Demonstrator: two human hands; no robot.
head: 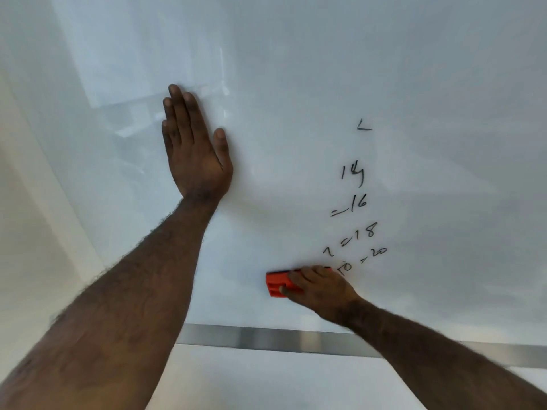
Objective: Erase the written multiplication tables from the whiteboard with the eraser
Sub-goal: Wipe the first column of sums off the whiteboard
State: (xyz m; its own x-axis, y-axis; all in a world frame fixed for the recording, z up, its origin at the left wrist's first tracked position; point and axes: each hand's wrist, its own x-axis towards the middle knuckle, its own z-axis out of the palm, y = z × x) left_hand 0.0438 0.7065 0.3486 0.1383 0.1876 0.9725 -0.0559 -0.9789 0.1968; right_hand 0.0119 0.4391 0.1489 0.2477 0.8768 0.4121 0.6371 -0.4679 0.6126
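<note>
A large whiteboard (296, 69) fills the view. Black handwritten numbers (353, 202) run down its right middle: a stray stroke, "14", "=16", "=18" and "10 = 20". My right hand (319, 288) grips an orange eraser (276, 284) and presses it flat on the board, just left of the lowest line of writing. My left hand (195, 143) lies flat on the board with fingers together, up and to the left of the writing, holding nothing.
A metal strip (266, 340) runs along the board's lower edge, with a white wall (266, 380) below it. A cream wall (32, 217) borders the board on the left. The board's left half bears no writing.
</note>
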